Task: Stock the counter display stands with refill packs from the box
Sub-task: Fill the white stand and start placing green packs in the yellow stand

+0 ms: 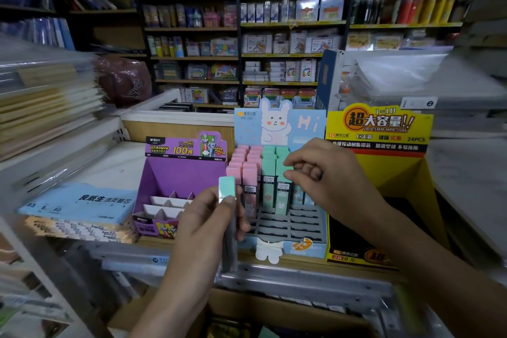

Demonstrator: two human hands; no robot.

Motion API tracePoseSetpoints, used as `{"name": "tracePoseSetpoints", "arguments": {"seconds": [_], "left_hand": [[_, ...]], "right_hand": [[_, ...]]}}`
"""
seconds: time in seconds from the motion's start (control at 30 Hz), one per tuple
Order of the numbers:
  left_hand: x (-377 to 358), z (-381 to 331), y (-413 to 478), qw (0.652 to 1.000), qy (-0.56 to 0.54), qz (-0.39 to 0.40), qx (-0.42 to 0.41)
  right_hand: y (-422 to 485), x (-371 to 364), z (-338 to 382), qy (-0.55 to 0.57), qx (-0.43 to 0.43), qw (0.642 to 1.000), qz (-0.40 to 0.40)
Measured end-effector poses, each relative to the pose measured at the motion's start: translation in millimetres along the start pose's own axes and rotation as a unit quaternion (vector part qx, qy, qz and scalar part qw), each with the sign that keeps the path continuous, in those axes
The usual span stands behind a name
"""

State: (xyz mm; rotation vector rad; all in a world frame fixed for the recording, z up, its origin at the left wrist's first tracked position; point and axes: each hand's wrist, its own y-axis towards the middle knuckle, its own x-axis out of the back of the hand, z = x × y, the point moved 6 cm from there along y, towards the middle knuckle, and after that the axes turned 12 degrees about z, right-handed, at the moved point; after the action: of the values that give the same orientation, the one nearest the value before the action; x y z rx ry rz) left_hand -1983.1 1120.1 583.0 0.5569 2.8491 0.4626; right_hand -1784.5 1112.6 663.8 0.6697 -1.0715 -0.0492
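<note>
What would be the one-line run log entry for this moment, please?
left hand: holds mint-capped refill pack | right hand: fingers on mint pack in bunny stand | front slots empty | purple stand: empty

Dark shelving (238, 27) fills the back wall of a dimly lit shop, its boards edged with yellow price strips (295, 24) and packed with boxed stationery in rows. To the left, more shelves (101, 11) hold blue folders and loose books, with a reddish-brown bag (123, 81) below them. A stack of notebooks (46, 107) in clear wrap sits blurred at the left edge. A white-framed tray (170, 110) stands behind the wooden table (170, 132), and plastic-wrapped packs (411, 77) are piled on the right.
</note>
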Motion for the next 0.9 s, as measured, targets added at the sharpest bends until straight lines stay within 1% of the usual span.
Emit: {"name": "tracePoseSetpoints", "arguments": {"seconds": [0.07, 0.13, 0.2, 0.3, 0.4, 0.53, 0.63, 0.8, 0.9], "left_hand": [[-5, -3, -1, 1.0, 0.009, 0.015, -0.003], [-10, -5, -2, 1.0, 0.007, 0.03, -0.004], [-15, -6, -3, 0.999, -0.007, 0.035, 0.001], [-21, -8, -4, 0.999, -0.015, 0.044, 0.002], [-25, -10, -2, 0.998, -0.002, 0.062, -0.009], [-26, -8, -1, 0.997, 0.014, 0.078, -0.008], [-23, 0, -3, 0.995, -0.006, 0.091, 0.04], [-26, 4, 1, 0.987, -0.04, 0.131, 0.088], [-30, 1, 4, 0.98, -0.037, 0.174, 0.085]], "right_hand": [[-3, 4, 2, 0.003, -0.008, 1.0, -0.021], [-7, 8, 6, 0.028, -0.019, 0.998, -0.056], [-11, 8, 10, 0.117, -0.033, 0.991, -0.062], [-13, -2, 16, 0.273, -0.047, 0.961, -0.005], [-15, -12, 19, 0.353, -0.065, 0.933, 0.042], [-16, -15, 17, 0.385, -0.072, 0.918, 0.056], [-16, -10, 14, 0.404, -0.059, 0.911, 0.063], [-18, -8, 17, 0.417, -0.04, 0.904, 0.084], [-20, -7, 18, 0.416, -0.028, 0.905, 0.082]]}}
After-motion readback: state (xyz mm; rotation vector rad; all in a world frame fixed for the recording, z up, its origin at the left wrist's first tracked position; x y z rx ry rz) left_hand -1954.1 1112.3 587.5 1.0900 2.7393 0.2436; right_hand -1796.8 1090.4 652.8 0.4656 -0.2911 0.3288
